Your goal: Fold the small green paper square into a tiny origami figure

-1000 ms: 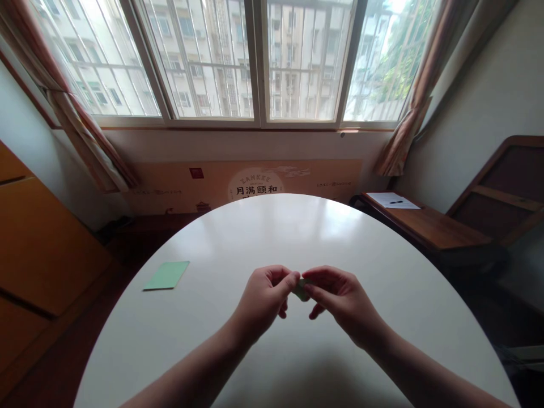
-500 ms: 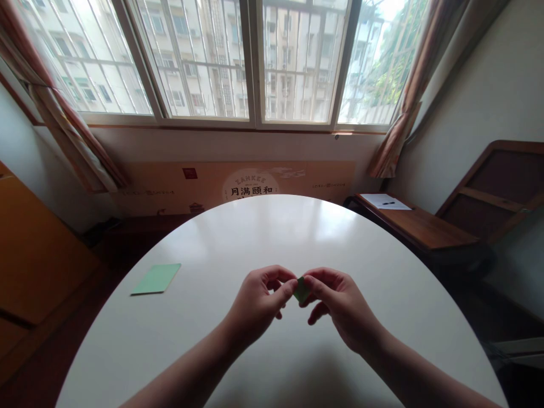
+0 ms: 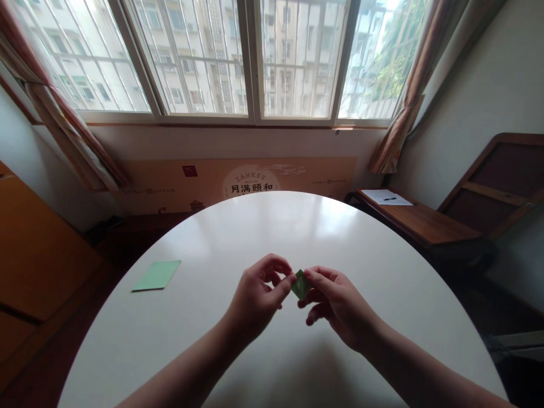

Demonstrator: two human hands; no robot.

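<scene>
Round white tabletop [image 3: 127, 334] below, my left hand [image 3: 260, 290] and right hand [image 3: 345, 300] pinched a green folded-paper diamond [image 3: 301, 287] between them, corner up!

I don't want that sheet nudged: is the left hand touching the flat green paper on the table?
Apart. In the head view, a wide strip of white table separates the left hand from the flat green paper.

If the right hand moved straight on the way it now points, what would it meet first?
Beyond the green paper it pinches, the right hand would probably meet the left hand; depth is unclear.
</scene>
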